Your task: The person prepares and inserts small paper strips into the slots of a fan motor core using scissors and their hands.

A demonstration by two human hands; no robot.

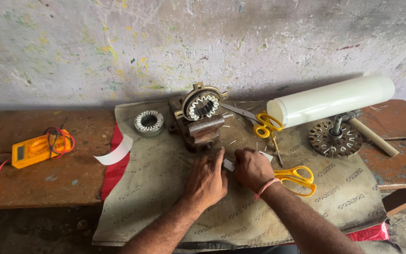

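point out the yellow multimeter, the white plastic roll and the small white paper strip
yellow multimeter point(33, 150), head view, body centre
white plastic roll point(334, 99), head view, mid tube
small white paper strip point(229, 164), head view, visible end between the hands

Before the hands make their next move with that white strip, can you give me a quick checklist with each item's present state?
1. Both hands on the white strip: left hand and right hand meet at it: ok.
2. Grip of the fingers on the strip: cannot tell, hidden.
3. Yellow scissors within reach of the right hand: ok.
4. Stator seated on the vise: ok.
5. Sack cloth lying flat under the hands: ok.
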